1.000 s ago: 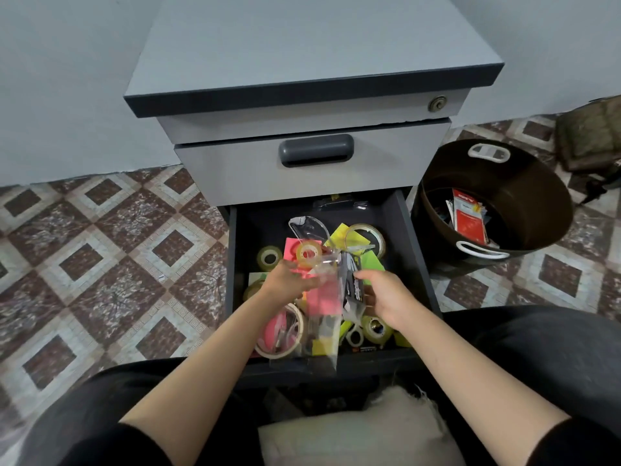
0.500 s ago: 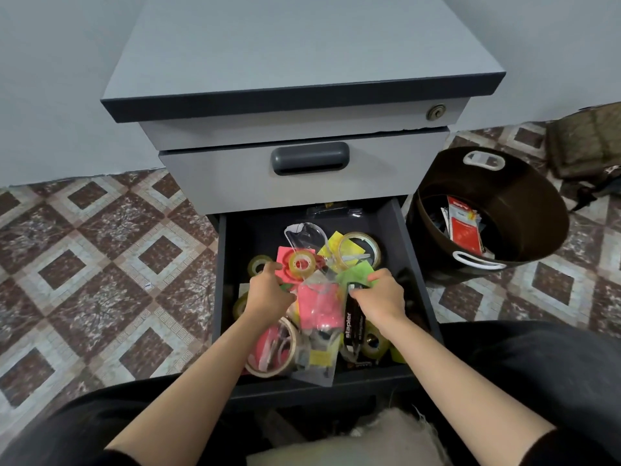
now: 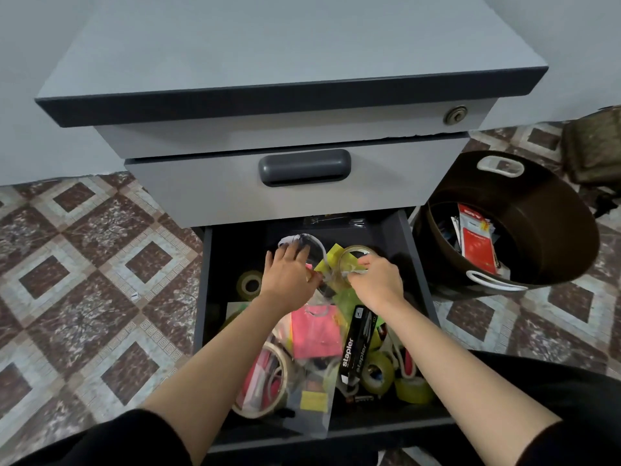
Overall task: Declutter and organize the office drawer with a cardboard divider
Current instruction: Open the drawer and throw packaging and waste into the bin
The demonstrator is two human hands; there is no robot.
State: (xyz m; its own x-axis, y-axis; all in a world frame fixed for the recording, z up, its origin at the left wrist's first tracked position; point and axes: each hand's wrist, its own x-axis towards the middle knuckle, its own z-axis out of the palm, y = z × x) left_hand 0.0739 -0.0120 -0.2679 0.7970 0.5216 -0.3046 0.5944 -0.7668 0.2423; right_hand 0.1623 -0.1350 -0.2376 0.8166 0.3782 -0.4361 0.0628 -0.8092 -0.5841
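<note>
Pulled out at the bottom of a pale grey cabinet (image 3: pixel 268 62): one open dark grey drawer (image 3: pixel 202 290). At its left, one small yellowish tape roll (image 3: pixel 250 284) and one wide beige tape roll (image 3: pixel 265 381). Left hand (image 3: pixel 289 275) laid over a clear curved plastic piece (image 3: pixel 304 242); cannot tell whether gripping. One pink sticky-note pad (image 3: pixel 316 331). One black box (image 3: pixel 356 348), printed "stapler" twice. Right hand (image 3: pixel 378 282) pinching a clear tape roll (image 3: pixel 356 260). Two greenish tape rolls (image 3: pixel 378 371) front right. Five rolls counted. Beside the drawer, one brown round bin (image 3: pixel 537 213).
</note>
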